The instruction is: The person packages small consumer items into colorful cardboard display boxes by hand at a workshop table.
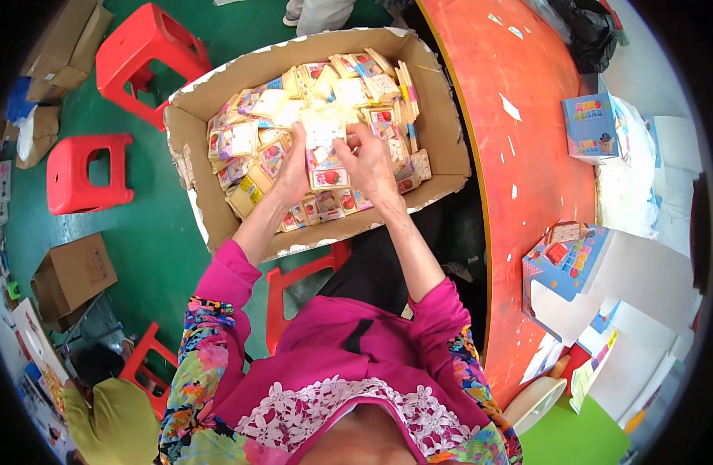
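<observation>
In front of me is a large cardboard box (187, 174) filled with small wooden boards (240, 141), many printed with strawberries and bright colours. Over the pile, my left hand (293, 172) and my right hand (366, 164) face each other with a pale small board (322, 138) between them. Strong light washes out its upper part. Along its left edge lies my left hand. On the right edge, the thumb and bent fingers of my right hand close on it. Just below it shows a strawberry-printed board (328, 179); whether it is held too, I cannot tell.
To the right runs a long red table (527, 178) bearing blue printed boxes (590, 128) and white sheets. Red stools (89, 174) and a brown carton (75, 273) stand on the green floor at left. A person in an olive top (112, 422) is at lower left.
</observation>
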{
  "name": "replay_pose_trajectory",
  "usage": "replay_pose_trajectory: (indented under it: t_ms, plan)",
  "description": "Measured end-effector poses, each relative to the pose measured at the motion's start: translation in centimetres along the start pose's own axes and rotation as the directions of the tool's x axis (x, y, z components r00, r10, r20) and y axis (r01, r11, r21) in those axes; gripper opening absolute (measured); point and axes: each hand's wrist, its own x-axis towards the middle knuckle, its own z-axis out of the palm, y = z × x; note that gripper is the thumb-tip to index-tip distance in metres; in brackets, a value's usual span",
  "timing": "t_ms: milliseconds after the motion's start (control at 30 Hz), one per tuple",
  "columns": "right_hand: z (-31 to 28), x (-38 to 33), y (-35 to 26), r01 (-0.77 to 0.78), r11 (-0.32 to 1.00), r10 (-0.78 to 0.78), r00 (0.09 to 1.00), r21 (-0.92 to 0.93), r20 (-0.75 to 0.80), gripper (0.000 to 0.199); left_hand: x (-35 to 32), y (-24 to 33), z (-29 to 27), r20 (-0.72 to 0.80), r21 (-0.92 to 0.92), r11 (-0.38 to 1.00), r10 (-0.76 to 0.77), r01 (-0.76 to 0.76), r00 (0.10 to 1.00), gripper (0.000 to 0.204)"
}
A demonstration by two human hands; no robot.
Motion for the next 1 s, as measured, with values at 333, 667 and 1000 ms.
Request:
replay_pose_trajectory:
  t_ms: [333,667,1000]
  plan:
    - [-6.6,11.8,11.2,-0.035,0.765,-0.153,0.960,-0.644,-0.234,0.030,0.9,1.3,-2.7,0.210,-0.425,0.888,-0.090,0.174,0.974,0.050]
    - [-9.6,5.4,6.8,-0.026,0.998,0.018,0.989,-0.049,-0.145,0.022,-0.1,2.1,-2.3,0.139,-0.275,0.941,-0.161,0.195,0.977,0.051]
    - [-10.4,-6.6,-2.1,0.092,0.975,-0.038,0.967,0.202,-0.253,0.026,-4.6,2.4,2.4,0.205,-0.065,0.947,-0.295,0.314,0.933,0.052]
